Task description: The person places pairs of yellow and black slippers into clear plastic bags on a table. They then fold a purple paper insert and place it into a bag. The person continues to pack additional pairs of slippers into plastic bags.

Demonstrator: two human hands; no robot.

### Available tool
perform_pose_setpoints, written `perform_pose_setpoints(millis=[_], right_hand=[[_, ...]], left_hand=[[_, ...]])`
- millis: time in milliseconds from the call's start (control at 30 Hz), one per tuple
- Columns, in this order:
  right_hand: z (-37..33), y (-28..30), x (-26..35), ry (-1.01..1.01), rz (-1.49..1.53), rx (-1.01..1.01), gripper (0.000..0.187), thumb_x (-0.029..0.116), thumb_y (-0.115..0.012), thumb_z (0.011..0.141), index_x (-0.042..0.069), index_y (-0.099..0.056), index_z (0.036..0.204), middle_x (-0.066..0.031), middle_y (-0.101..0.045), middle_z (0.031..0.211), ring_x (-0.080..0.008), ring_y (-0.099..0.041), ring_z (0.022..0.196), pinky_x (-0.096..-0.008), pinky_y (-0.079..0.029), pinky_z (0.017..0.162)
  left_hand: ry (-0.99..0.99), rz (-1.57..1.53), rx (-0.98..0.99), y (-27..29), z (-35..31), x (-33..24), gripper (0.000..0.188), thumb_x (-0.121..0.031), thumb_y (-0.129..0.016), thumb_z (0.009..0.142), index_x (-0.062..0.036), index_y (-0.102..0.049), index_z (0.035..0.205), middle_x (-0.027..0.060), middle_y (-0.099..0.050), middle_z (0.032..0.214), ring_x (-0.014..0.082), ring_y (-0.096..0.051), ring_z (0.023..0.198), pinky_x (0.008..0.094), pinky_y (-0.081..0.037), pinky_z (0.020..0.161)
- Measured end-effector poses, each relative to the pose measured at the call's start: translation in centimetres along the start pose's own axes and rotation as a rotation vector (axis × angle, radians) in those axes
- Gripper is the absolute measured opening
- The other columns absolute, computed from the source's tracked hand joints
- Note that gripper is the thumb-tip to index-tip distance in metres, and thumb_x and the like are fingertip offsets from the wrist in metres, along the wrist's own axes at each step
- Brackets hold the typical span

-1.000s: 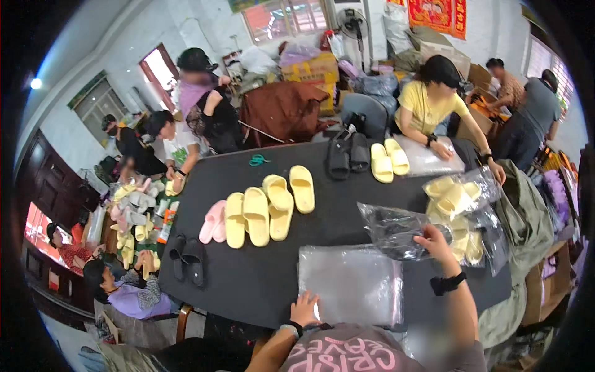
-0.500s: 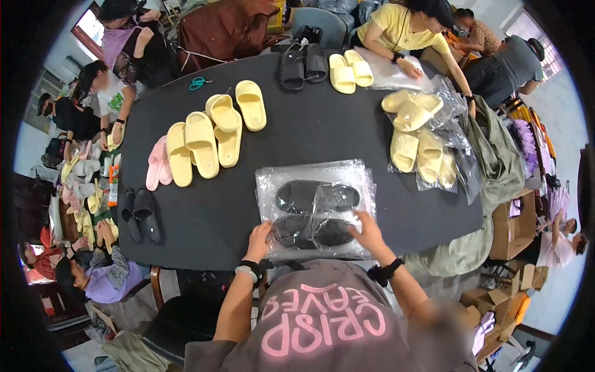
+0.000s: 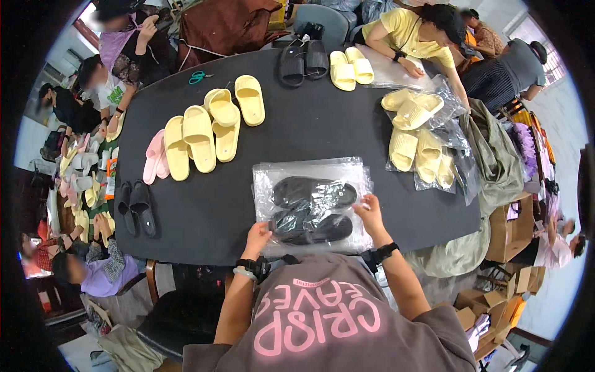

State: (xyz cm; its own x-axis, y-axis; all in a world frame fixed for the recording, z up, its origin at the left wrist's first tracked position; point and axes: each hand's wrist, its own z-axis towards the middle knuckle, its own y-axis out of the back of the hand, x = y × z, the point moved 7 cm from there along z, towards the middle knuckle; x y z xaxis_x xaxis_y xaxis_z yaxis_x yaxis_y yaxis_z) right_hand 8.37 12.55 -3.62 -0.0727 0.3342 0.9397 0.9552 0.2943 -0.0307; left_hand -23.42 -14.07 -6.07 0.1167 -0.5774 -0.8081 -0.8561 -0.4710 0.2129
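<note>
A pair of black slippers (image 3: 313, 227) lies inside a clear plastic bag (image 3: 266, 177) at the near middle of the table. Other flat clear bags are stacked beneath it, their edges showing at the sides. With closed fingers, my left hand (image 3: 258, 239) grips the bag's left edge, beside the near slipper's end. At the right edge, level with the slippers, my right hand (image 3: 369, 212) pinches the plastic. Glare on the film partly hides the slippers.
Yellow slippers (image 3: 199, 139), pink slippers (image 3: 156, 158) and black slippers (image 3: 136, 208) stand left on the dark table (image 3: 204, 229). Green scissors (image 3: 197, 77) lie far left. Bagged yellow slippers (image 3: 409, 127) lie right. A co-worker in yellow (image 3: 409, 37) leans over the far right edge.
The black slippers have shifted a little inside the bag and now lie closer together. My right hand has moved slightly up along the bag's right edge. My left hand stays near the left edge.
</note>
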Motion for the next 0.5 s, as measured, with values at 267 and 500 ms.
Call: perform_pose_setpoints(millis=[267,500], right_hand=[[-3.0,-2.4,8.9,-0.316,0.551,0.454,0.015,0.006,-0.058,0.087,0.010,-0.049,0.099,-0.0075,-0.059,0.101,-0.0211,-0.061,0.092,-0.0359,-0.053,0.077],[-3.2,-3.4,2.3,-0.079,-0.217,0.827,0.020,0.008,-0.062,0.081,0.002,-0.060,0.099,-0.0161,-0.053,0.122,-0.0240,-0.055,0.107,-0.0339,-0.049,0.087]], left_hand=[[-0.010,0.203,-0.112,1.3,-2.2,-0.8,0.036,-0.001,-0.051,0.086,-0.0004,-0.046,0.121,0.0115,-0.062,0.091,0.0196,-0.061,0.078,0.0298,-0.048,0.068],[-0.610,0.766,-0.100,-1.3,-4.5,-8.2,0.046,0.000,-0.054,0.077,-0.0011,-0.048,0.122,0.0172,-0.051,0.122,0.0309,-0.049,0.113,0.0392,-0.040,0.095]])
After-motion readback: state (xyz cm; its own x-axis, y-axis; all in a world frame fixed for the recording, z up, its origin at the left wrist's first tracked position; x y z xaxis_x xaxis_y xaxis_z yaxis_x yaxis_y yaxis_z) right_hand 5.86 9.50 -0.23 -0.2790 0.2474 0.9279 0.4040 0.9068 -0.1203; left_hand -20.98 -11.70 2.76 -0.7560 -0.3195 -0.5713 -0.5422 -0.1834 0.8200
